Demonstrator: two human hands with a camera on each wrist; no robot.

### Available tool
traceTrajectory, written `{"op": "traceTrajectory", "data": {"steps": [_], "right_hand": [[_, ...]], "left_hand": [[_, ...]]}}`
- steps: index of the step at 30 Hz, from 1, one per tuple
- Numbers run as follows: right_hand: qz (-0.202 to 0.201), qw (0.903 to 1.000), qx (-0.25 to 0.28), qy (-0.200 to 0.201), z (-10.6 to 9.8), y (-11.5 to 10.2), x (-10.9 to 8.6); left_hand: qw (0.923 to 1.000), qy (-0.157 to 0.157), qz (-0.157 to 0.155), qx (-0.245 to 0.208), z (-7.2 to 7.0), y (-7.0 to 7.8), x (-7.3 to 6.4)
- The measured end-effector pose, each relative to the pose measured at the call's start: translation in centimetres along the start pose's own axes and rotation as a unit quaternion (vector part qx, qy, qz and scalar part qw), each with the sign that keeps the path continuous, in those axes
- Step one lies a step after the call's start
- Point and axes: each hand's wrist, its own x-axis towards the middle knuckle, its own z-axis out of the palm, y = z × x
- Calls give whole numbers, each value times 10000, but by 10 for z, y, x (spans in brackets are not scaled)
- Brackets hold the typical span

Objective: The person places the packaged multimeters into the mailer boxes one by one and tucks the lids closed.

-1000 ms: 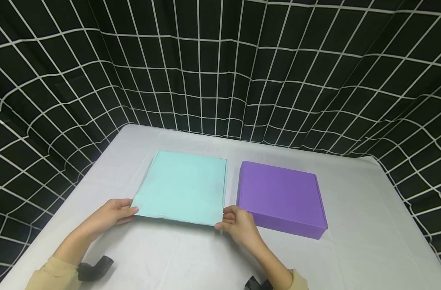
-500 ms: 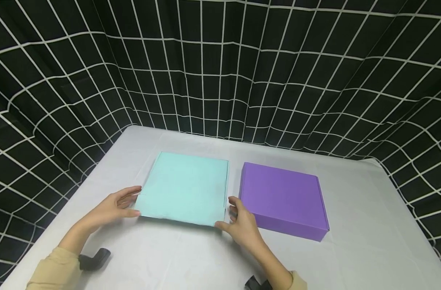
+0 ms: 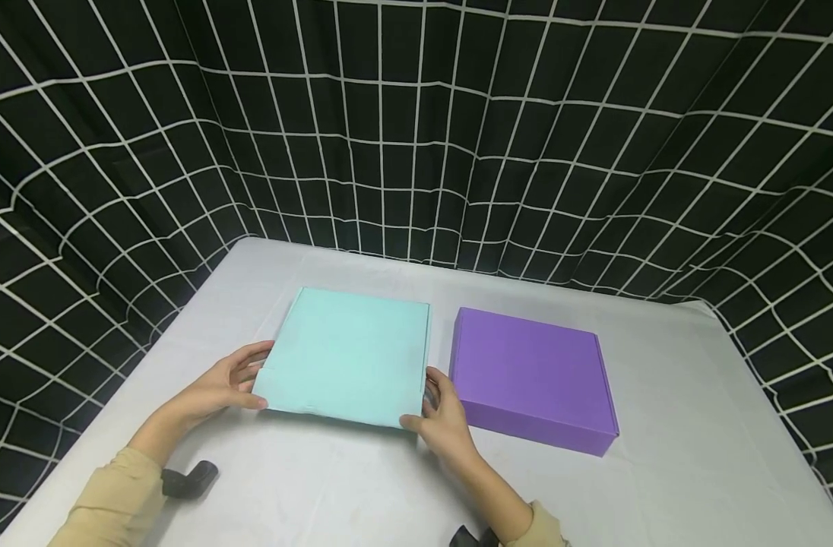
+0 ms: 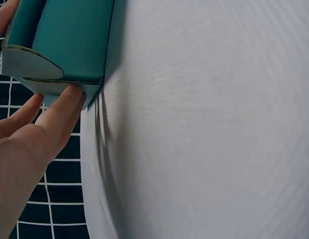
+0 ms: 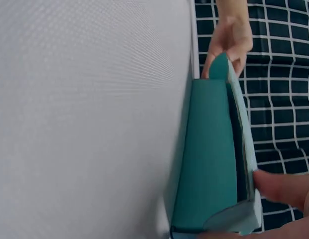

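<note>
A mint-green cardboard box (image 3: pixel 351 349) lies on the table at left of centre, its lid's front flap standing off the front wall. At the front left corner my left hand (image 3: pixel 226 384) holds the box, thumb at the flap's edge and fingers along the side. My right hand (image 3: pixel 447 425) grips the front right corner likewise. The left wrist view shows fingertips (image 4: pixel 70 94) against the box's side wall. In the right wrist view a gap runs between the flap (image 5: pixel 246 134) and the teal front wall (image 5: pixel 204 149), with a rounded tab (image 5: pixel 219 67) at the far end.
A purple box (image 3: pixel 533 372) sits just right of the green one, close to my right hand. White cloth (image 3: pixel 334 486) covers the table. A black curtain with white grid lines (image 3: pixel 430 137) encloses the back and sides.
Both hands have shifted from the flap's corners so that their fingers reach farther back along the box's sides; the thumbs stay at the front. The boxes have hardly moved.
</note>
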Motion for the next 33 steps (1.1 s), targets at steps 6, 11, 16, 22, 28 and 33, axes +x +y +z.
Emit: {"op": "traceTrajectory", "data": {"steps": [6, 11, 16, 22, 28, 33], "right_hand": [[-92, 9987, -160, 471, 11, 3, 4], [-334, 9933, -630, 905, 18, 6, 7], [-559, 9842, -983, 1366, 24, 7, 9], [-1014, 9633, -1651, 1857, 28, 8, 15], [-1625, 9163, -3197, 1784, 18, 6, 22], [-1700, 9010, -3619, 1682, 12, 5, 28]], "left_hand": [[9999, 138, -33, 27, 1, -3, 1], [9990, 389, -35, 220, 6, -3, 5], [9935, 829, -159, 763, 14, -3, 10], [9741, 1566, -94, 1626, 27, 0, 16], [9331, 2281, -43, 2779, 35, 4, 22], [9191, 2475, -106, 3065, 39, 7, 27]]}}
